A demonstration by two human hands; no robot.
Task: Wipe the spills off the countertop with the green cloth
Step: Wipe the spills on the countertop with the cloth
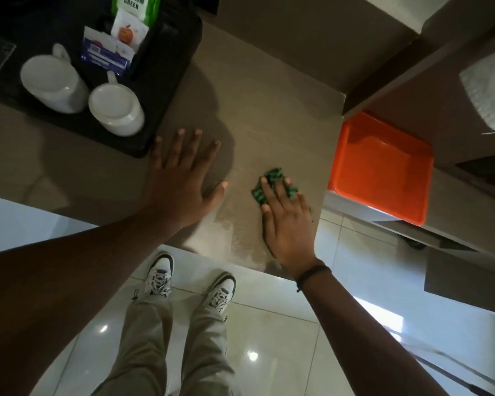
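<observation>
A small green cloth (275, 178) lies on the brown countertop (269, 110), near its front right corner. My right hand (287, 224) presses flat on the cloth, fingers over it, and only the cloth's far part shows. A pale wet smear (240, 235) marks the counter just left of that hand, by the front edge. My left hand (183, 178) rests flat on the counter with fingers spread and holds nothing, next to the black tray's corner.
A black tray (166, 90) at the back left holds two upturned white mugs (116, 110) and tea sachets (109, 52). An orange bin (383, 167) stands lower, right of the counter's edge. A white towel (489, 90) sits far right. Tiled floor and my shoes lie below.
</observation>
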